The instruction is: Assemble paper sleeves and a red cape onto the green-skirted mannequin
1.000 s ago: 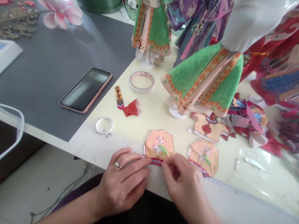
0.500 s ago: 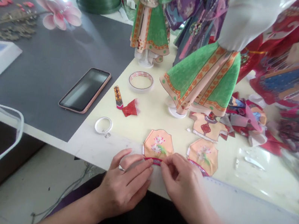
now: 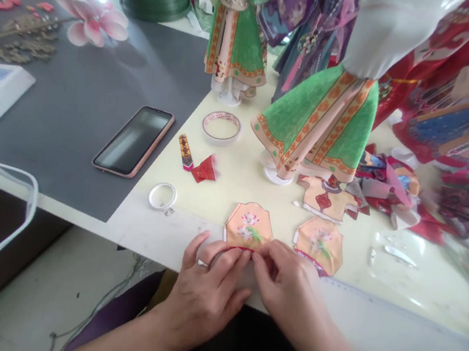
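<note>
A peach fabric piece [image 3: 248, 225] printed with pink-white flowers and green leaves lies at the table's front edge. My left hand [image 3: 210, 290], a ring on one finger, rests its bent fingertips on the piece's lower red-trimmed edge; its thumb stands apart below. Beside it my right hand [image 3: 290, 273] is closed, thumb and fingers pinching that same edge at its right end. The fingertips hide most of the trim. A matching fabric piece [image 3: 319, 245] lies just right, and above it a doll-sized peach top [image 3: 324, 198] with a red motif.
A doll form in a green skirt [image 3: 318, 123] stands behind, near another dressed doll [image 3: 238, 39]. Left are tape rolls [image 3: 221, 127] [image 3: 162, 196], red scraps [image 3: 206, 169] and a phone [image 3: 134, 140]. A clear plastic bag [image 3: 399, 261] lies right.
My left hand has shifted slightly right and inward along the lower edge, its fingers more bent and its thumb now showing. My right hand stays almost in place.
</note>
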